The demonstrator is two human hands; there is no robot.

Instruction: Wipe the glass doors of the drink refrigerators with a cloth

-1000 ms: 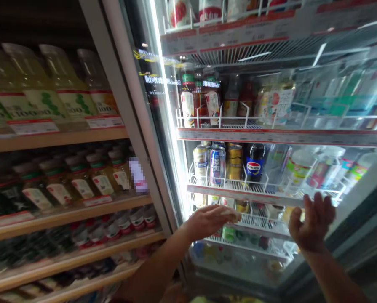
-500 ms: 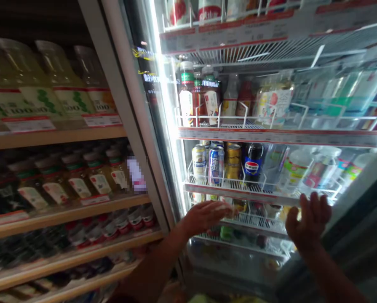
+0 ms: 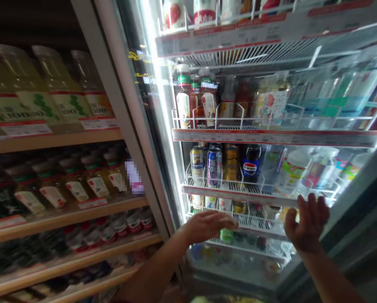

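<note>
My left hand (image 3: 209, 227) reaches out flat in front of the lower racks of a lit drinks fridge, fingers stretched to the right and nothing in them. To the right, my right hand (image 3: 307, 225) is raised with its fingers spread, also holding nothing, near the fridge's right side. Above my left hand stand a silver-gold can (image 3: 197, 163), a blue can (image 3: 214, 166), a gold can (image 3: 231, 163) and a dark cola bottle (image 3: 250, 163) on a wire shelf (image 3: 226, 192). A clear bottle with a green label (image 3: 294, 168) is above my right hand.
Tea bottles with green necks (image 3: 184, 99) fill the fridge shelf higher up. On the left, a wooden shelf (image 3: 55, 139) carries large juice bottles (image 3: 65, 92), with smaller bottles (image 3: 76, 183) below. A metal frame post (image 3: 125, 105) divides shelf and fridge.
The view has shifted slightly, so the upper fridge shelves sit a little further left. My left hand is slightly lower against the racks. Both hands stay empty and extended.
</note>
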